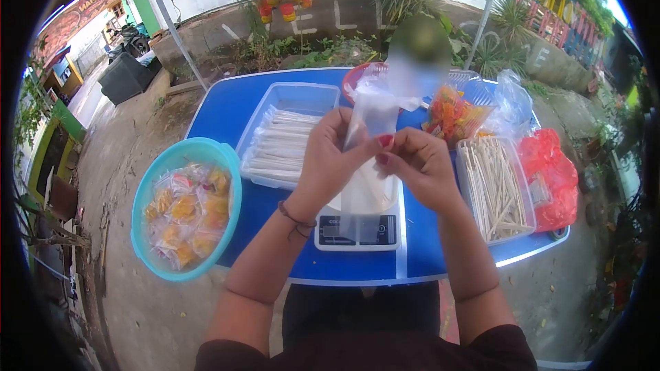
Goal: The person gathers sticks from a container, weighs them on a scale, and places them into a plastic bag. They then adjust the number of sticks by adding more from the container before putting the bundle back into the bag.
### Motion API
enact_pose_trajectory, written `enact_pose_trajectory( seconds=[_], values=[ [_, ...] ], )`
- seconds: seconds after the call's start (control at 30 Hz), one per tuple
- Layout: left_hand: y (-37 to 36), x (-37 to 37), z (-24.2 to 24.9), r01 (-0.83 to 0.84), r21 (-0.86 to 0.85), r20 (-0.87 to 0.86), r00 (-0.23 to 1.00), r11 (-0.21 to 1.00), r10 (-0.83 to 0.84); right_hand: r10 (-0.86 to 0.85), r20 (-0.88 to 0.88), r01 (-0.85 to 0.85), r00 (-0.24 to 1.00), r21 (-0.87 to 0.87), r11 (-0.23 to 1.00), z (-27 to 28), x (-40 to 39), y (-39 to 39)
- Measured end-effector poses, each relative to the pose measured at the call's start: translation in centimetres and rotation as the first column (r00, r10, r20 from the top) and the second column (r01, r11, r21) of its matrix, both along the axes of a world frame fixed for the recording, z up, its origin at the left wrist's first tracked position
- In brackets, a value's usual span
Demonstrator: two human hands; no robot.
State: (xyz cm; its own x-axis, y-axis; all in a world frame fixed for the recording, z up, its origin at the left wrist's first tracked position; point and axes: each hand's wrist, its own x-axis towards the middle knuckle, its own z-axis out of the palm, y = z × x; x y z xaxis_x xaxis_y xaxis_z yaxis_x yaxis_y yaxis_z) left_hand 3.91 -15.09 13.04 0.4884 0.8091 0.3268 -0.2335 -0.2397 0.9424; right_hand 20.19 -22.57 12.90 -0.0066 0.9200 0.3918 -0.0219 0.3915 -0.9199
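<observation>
A clear plastic bag (360, 196) hangs upright in front of me, between my two hands. My left hand (335, 151) is closed on the bag's left side, thumb pressed against the fingers. My right hand (421, 165) pinches the plastic at the right, its fingertips close to the left thumb. Below the bag stands a white kitchen scale (357, 239) with a dark front panel, partly seen through the film. Whether anything lies inside the bag is hard to make out.
On the blue table (265, 233) are a clear box (295, 94) of white wrapped sticks, a box (491, 189) of pale sticks, a red plastic bag (553, 178), orange-red packets (454, 115) and a red basket (353, 82). A turquoise basin (234, 192) at left holds several filled bags.
</observation>
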Motion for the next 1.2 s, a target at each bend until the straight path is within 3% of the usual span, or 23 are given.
enact_pose_trajectory(
  seconds=[0.03,0.1,0.13,0.23,0.27,0.37,0.4,0.5,0.6,0.7,0.83,0.93,1.03,1.13,1.2],
  values=[
    [0.0,-0.3,-0.4,0.081,-0.157,0.079,0.994,0.984,-0.069,0.054,-0.094,-0.061,0.994,-0.073,0.995,-0.8,-0.1,0.2],
    [-0.1,-1.0,-1.2,0.265,-0.428,0.260,0.952,0.864,-0.163,0.052,-0.097,-0.068,0.994,-0.171,0.983,-2.1,-0.2,0.2],
    [0.7,-1.6,-2.7,0.302,-0.505,0.269,0.945,0.809,-0.186,0.064,-0.109,-0.085,0.992,-0.203,0.975,-2.6,-0.1,0.2],
    [0.5,-2.5,-4.8,0.169,-0.433,0.183,0.978,0.885,-0.096,0.071,-0.158,-0.107,0.985,-0.238,0.965,-4.5,0.1,0.1],
    [0.4,-2.7,-4.9,0.024,-0.370,-0.021,0.999,0.929,-0.034,0.056,-0.177,-0.098,0.983,-0.240,0.966,-5.0,0.0,-0.1],
    [0.0,-2.3,-6.7,0.018,0.004,-0.111,0.994,1.000,-0.017,-0.079,-0.198,0.038,0.977,-0.199,0.979,-5.7,-0.8,-0.4],
    [-0.2,-2.8,-6.7,0.070,0.049,-0.235,0.970,0.996,-0.057,-0.110,-0.173,0.076,0.979,-0.192,0.978,-6.0,-0.8,-0.4],
    [-1.2,-1.8,-6.7,0.000,0.150,-0.087,0.996,0.989,0.013,-0.126,-0.129,0.100,0.984,-0.190,0.977,-6.4,-1.0,-0.9],
    [-1.3,-1.5,-7.2,0.017,-0.070,-0.082,0.996,0.997,-0.023,-0.141,-0.101,0.119,0.985,-0.199,0.973,-6.8,-0.8,-0.9],
    [-0.8,-2.0,-7.0,0.051,-0.110,-0.140,0.988,0.993,-0.066,-0.246,-0.068,0.233,0.967,-0.150,0.961,-7.0,-1.2,-0.8],
    [-1.5,-1.9,-6.4,0.026,-0.078,-0.236,0.971,0.997,-0.044,-0.291,0.122,0.284,0.949,0.072,0.956,-7.8,-0.9,-0.4],
    [-1.8,-1.6,-6.2,0.010,0.002,-0.129,0.992,1.000,-0.009,-0.303,0.051,0.302,0.952,0.035,0.953,-7.4,-1.1,-0.8],
    [-1.8,-1.8,-7.3,0.177,-0.171,-0.114,0.973,0.969,-0.198,-0.279,0.027,0.277,0.960,0.059,0.959,-7.7,-0.7,-0.7],
    [-1.9,-1.7,-7.0,0.116,-0.165,-0.154,0.978,0.979,-0.142,-0.433,0.179,0.394,0.883,0.216,0.893,-6.9,-0.9,-0.7],
    [-1.7,-1.8,-7.0,0.100,-0.079,-0.279,0.953,0.992,-0.118,-0.522,0.274,0.420,0.808,0.354,0.836,-5.3,-1.5,-0.9]
  ],
)
